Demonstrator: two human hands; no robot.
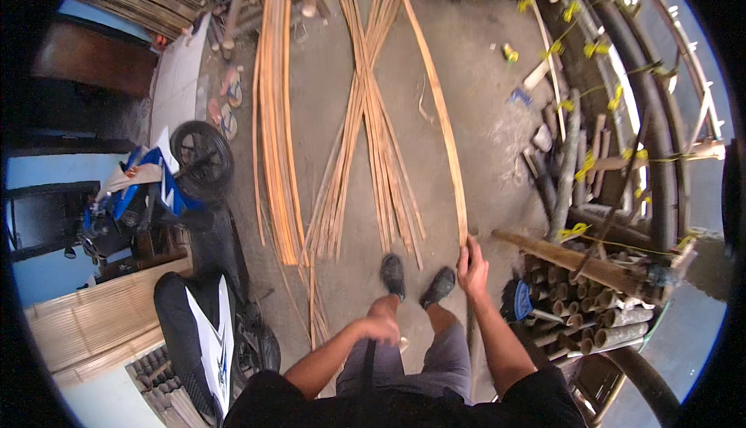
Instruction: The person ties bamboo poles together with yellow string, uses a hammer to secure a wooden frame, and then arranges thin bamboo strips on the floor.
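Observation:
My right hand [472, 269] is closed around the near end of a long, pale bamboo strip [441, 106]. The strip curves away from me across the floor to the far edge of the view. My left hand [377, 328] hangs in front of my thigh, smeared by motion, so its fingers do not show clearly. A dark, narrow shape [370, 362] lies just below it against my grey shorts; I cannot make out what it is. Thin bamboo strips [362, 86] lie crossed in an X ahead of my shoes. Left of them is a bundle of wider orange-brown strips [276, 117].
A blue and white motorbike [210, 327] stands at my left, with sandals [228, 121] beyond its wheel. On the right, a rack holds dark poles [657, 117] tied with yellow cord. Cut bamboo tubes [579, 315] are stacked beneath a wooden beam [571, 261]. A blue brush-like thing [522, 301] sticks out there.

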